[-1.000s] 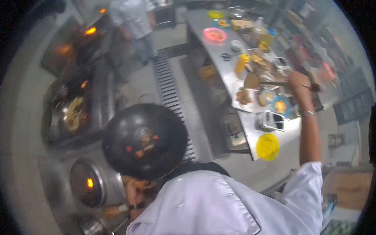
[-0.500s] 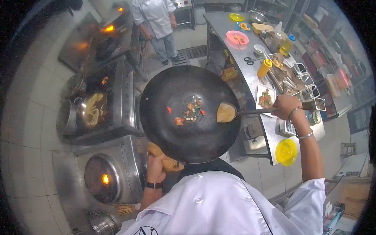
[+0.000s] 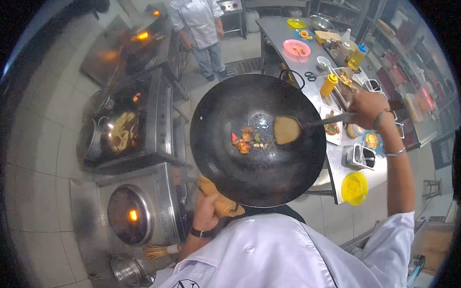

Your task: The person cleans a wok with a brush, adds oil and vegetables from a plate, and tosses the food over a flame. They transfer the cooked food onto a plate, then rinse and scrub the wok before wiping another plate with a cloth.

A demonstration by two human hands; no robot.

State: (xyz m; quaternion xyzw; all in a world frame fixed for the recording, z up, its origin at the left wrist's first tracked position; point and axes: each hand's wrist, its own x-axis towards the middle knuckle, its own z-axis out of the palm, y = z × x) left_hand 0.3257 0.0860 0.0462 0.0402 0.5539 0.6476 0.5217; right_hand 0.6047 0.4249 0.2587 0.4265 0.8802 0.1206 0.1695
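My left hand (image 3: 206, 212) is closed around a folded tan cloth (image 3: 229, 208) at the near-left edge of a large black wok (image 3: 224, 105). The handle under the cloth is mostly hidden. Raised in front of my body, the wok holds a small heap of red, orange and green food pieces (image 3: 244, 143). In my right hand (image 3: 370, 109) is the long handle of a wok spatula (image 3: 287, 130). Its broad head rests over the wok's inside, just right of the food. Beyond the wok's right rim stands a white plate (image 3: 334, 133) with similar food on it.
At left, stoves (image 3: 155, 126) carry a pan of pale strips (image 3: 123, 132) and a burner with a flame (image 3: 133, 215). The steel table (image 3: 275, 31) at right bears a yellow squeeze bottle (image 3: 328, 85), pink plate (image 3: 297, 48) and yellow plate (image 3: 354, 188). A person (image 3: 196, 26) stands at the back.
The wok, with my left hand and the cloth, has moved right, partly covering the table edge. The food pieces sit closer together. My right hand has moved up and right with the spatula.
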